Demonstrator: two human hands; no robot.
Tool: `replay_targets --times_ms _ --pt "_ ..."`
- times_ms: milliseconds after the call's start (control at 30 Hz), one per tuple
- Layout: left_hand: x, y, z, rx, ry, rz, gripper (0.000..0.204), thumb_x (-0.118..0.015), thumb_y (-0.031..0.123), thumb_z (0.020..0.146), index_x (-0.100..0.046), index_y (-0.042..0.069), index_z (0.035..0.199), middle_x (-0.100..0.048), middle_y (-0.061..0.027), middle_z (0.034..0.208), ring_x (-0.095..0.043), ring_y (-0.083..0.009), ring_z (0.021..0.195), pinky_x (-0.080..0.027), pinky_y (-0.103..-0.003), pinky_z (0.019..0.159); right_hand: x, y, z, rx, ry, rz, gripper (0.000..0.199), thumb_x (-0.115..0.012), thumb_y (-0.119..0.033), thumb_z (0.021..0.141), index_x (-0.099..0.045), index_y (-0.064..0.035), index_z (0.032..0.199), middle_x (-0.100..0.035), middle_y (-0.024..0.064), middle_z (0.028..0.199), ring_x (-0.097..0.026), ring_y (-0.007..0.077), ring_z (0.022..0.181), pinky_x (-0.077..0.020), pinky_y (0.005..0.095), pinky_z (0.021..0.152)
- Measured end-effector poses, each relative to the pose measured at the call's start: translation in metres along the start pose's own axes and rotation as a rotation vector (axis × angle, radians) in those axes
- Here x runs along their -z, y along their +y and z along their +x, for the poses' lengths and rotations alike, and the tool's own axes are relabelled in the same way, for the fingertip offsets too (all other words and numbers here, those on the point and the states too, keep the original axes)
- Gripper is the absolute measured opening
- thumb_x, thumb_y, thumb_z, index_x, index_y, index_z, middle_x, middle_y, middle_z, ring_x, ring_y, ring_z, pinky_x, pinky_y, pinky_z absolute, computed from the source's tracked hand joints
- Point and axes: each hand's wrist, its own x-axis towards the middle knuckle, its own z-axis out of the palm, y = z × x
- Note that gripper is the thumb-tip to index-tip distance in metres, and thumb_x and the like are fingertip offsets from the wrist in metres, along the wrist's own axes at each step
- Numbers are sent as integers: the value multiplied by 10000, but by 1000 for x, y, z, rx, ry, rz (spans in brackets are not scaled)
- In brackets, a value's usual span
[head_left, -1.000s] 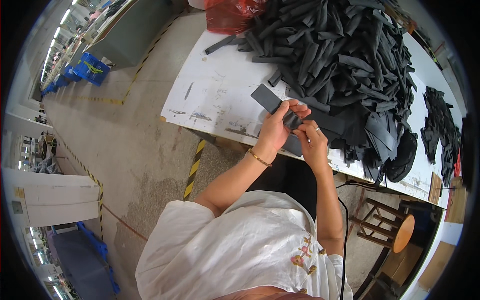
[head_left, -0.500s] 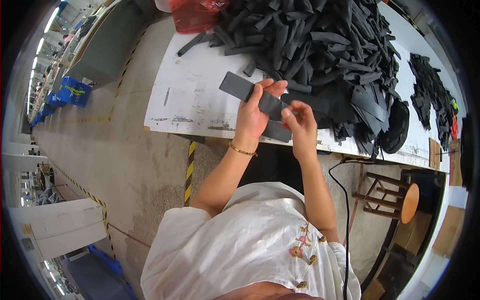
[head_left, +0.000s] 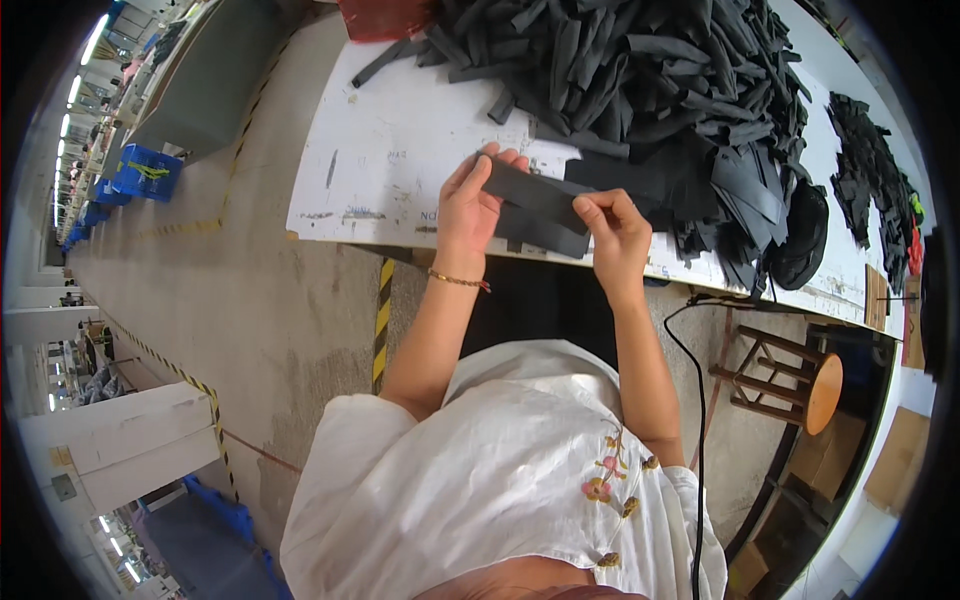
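Note:
A dark grey fabric strip (head_left: 537, 193) is stretched between my two hands above the front edge of the white table (head_left: 350, 180). My left hand (head_left: 474, 197) pinches its left end, thumb on top. At the right end, my right hand (head_left: 615, 235) grips it between thumb and fingers. Another dark flat piece (head_left: 540, 232) lies beneath the strip at the table edge, partly covered by it. Beyond my hands rises a large heap of rolled or folded dark strips (head_left: 600, 80). Flat dark pieces (head_left: 745, 200) lie to the right of my right hand.
A black rounded object (head_left: 803, 235) sits near the table edge, with a black cable (head_left: 692, 375) hanging down beside me. A wooden stool (head_left: 822, 392) stands at the right. A red plastic bag (head_left: 385, 18) is at the far left; blue crates (head_left: 147, 172) stand on the floor.
My hands have moved apart, the left one leftward and the right one slightly right. The strip, earlier lying across my left palm, now spans the space between them.

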Motion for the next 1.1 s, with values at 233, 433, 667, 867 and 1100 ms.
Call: replay_targets --times_ms 233,433,667,867,1100 --pt "22 -1 -6 -41 -14 505 451 -625 80 926 -479 -107 1310 -714 -176 966 -702 -238 858 -546 -326 800 8 33 -8 -160 -32 -149 155 -727 -151 885 -695 0 881 -623 -33 727 -473 29 654 -388 204 580" --pt "46 -7 13 -804 -37 1377 139 -672 75 871 -701 40 1003 -715 -103 955 -678 -194 768 -529 -271 686 -1 46 -22 71 -30 -751 255 -756 -226 820 -634 -27 920 -624 129 867 -633 330 751 -491 414 632" --pt "73 100 164 -997 326 1371 104 -627 64 881 -695 29 951 -699 -130 936 -659 -289 784 -525 -360 708 42 35 31 332 76 -1136 417 -657 -62 825 -572 -84 1233 -587 92 1173 -532 299 1112 -425 427 921" --pt "89 164 276 -1075 260 1813 181 -575 69 880 -680 65 1027 -673 -159 891 -638 -366 838 -524 -442 773 57 50 44 351 -137 -1341 323 -652 -144 830 -660 -100 1150 -574 16 1200 -503 231 1147 -369 414 977" --pt "134 168 338 -545 329 2180 318 -557 322 919 -664 140 1157 -701 -192 939 -666 -405 915 -521 -499 787 35 41 59 502 -231 -1254 460 -737 -186 718 -651 -74 1156 -575 38 1217 -517 243 1140 -384 424 963"
